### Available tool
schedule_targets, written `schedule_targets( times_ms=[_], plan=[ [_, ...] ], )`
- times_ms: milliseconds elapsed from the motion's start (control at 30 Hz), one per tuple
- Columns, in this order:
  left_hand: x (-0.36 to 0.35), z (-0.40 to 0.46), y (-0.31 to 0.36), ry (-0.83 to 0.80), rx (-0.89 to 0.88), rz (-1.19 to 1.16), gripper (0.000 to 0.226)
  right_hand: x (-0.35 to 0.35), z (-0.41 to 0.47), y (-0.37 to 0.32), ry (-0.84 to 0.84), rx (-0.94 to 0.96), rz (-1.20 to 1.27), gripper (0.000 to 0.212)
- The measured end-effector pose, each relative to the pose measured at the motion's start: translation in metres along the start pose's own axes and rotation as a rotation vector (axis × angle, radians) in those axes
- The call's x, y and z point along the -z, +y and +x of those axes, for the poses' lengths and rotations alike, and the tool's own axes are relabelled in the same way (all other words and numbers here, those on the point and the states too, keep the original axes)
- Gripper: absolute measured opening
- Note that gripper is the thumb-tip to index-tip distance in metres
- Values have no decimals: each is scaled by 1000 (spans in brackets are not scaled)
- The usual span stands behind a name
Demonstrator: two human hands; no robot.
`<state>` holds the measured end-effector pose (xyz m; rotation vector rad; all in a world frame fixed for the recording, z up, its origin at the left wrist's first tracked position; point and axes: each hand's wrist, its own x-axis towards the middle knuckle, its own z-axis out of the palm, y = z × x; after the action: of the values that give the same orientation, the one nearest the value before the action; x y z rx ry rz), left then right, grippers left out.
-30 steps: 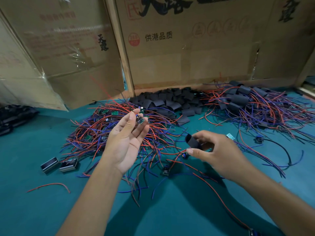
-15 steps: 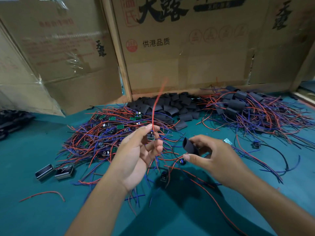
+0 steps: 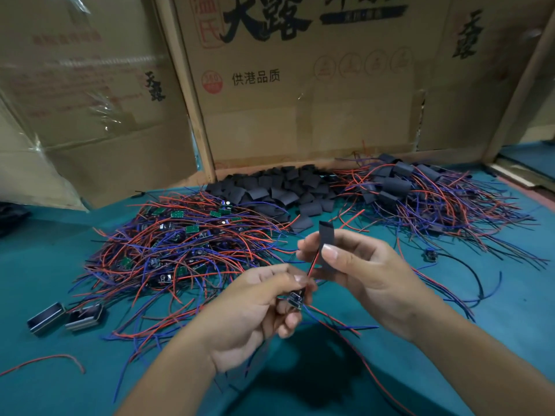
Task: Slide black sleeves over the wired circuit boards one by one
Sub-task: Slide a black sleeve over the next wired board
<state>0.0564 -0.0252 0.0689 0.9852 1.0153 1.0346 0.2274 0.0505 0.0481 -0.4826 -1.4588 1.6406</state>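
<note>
Matt sleeves, shiny housings, plain cardboard

We see matt black sleeves (image 3: 279, 193), shiny metal housings (image 3: 64, 318), rough brown cardboard (image 3: 300, 115), a smooth teal mat (image 3: 45, 265).

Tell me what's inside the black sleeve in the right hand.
A red wire enters the black sleeve from below, led up from the circuit board pinched in the left hand. The sleeve hides how far it reaches.
</note>
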Motion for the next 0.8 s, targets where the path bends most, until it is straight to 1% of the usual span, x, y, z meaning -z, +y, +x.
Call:
schedule_targets(
  times_ms=[67, 167, 233, 300, 367, 433, 500, 600, 700, 800],
  plan=[
    [1, 0, 1, -21, 6, 2, 14, 5, 1, -4, -24, -16, -4, 49],
    [2, 0, 1, -64, 21, -11, 15, 1, -1, -1, -73, -34, -56, 40],
    [3, 2, -1, -47, 16, 15, 22, -4, -2, 2, -92, -31, -92, 36],
    [5, 4, -3, -3, -33, 67, 24, -4, -3, 1, -103, -15, -117, 37],
    [10, 6, -3, 23, -81, 122, 23, 1, -2, -4, -87, 0, -138, 35],
    [17, 5, -1, 38, -106, 167, 22, 8, 0, -9, -35, 8, -157, 33],
    [23, 4, 1, 33, -116, 173, 21, 14, 1, -13, 1, 18, -156, 36],
    [29, 3, 3, 24, -116, 180, 24, 16, 0, -14, 1, 23, -207, 33],
    [27, 5, 1, 44, -161, 233, 29, 7, -3, -6, -61, -15, -211, 32],
    [25, 7, -2, 85, -240, 299, 22, -2, -5, -3, -124, -16, -186, 30]
  ],
)
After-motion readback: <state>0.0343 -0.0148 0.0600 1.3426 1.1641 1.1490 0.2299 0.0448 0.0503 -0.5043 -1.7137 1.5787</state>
